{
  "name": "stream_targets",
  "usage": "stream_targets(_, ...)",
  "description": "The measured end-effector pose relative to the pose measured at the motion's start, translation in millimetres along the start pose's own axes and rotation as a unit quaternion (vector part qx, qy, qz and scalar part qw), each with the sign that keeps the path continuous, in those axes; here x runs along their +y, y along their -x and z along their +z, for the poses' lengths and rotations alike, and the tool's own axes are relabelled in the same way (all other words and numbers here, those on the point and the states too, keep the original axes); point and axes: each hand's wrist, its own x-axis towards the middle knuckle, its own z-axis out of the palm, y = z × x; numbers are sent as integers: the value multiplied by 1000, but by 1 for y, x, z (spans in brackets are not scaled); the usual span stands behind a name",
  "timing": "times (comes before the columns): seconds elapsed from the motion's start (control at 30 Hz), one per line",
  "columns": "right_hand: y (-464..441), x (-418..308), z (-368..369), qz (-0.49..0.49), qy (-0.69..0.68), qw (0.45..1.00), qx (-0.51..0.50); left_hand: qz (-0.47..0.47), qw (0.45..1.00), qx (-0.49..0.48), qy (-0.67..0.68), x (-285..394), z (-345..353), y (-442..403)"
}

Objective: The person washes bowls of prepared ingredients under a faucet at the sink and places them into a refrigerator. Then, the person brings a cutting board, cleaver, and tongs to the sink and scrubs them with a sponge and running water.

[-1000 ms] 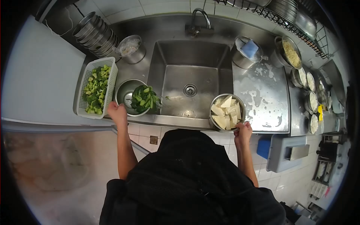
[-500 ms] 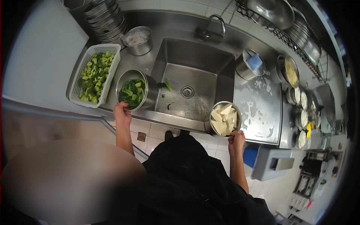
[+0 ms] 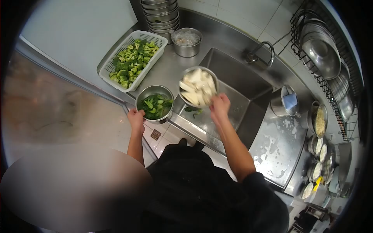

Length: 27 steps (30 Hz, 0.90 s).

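Observation:
My left hand [image 3: 136, 117] grips the rim of a round steel pot [image 3: 168, 90] with cut leafy greens [image 3: 156, 106] inside. This pot is at the counter's front edge, left of the sink. In my right hand [image 3: 220, 105] is the rim of a second steel pot [image 3: 213, 75], holding pale, thick-cut wedges [image 3: 198, 87] that look like tofu. That pot is over the left part of the sink [image 3: 243, 103], close to the pot of greens. Motion slightly blurs my right hand. A few green scraps [image 3: 196, 111] lie in the sink below.
A white basket [image 3: 103, 73] of broccoli stands at the left. Behind it are stacked steel pots [image 3: 161, 17] and a pot with clear plastic [image 3: 187, 40]. A faucet [image 3: 261, 52] rises behind the sink. On the right are a pot with a blue cloth [image 3: 290, 100] and a wire rack [image 3: 324, 83].
My right hand has carried the pot of pale wedges from the sink's right front corner leftward over the sink. My left hand has drawn the greens pot toward me. The view has turned.

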Motion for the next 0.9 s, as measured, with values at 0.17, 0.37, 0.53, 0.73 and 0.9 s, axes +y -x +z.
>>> stream_targets(0.17, -84, 51, 95, 33, 1, 997, -64, 218, 917, 27, -333, 34, 7, 18)
stream_targets(0.37, -89, 49, 83, 141, 6, 961, -239, 171, 917, 7, -360, 23, -12, -3)
stream_targets(0.53, -150, 174, -34, 135, 340, 926, -91, -75, 982, 14, -171, 52, -5, -4)
stream_targets(0.73, -162, 244, -129, 71, 705, 683, -179, -27, 986, 35, -163, 85, 4, 10)
stream_targets(0.9, -168, 266, -107, -18, 741, 630, -229, -51, 995, 76, -33, 109, -3, 12)
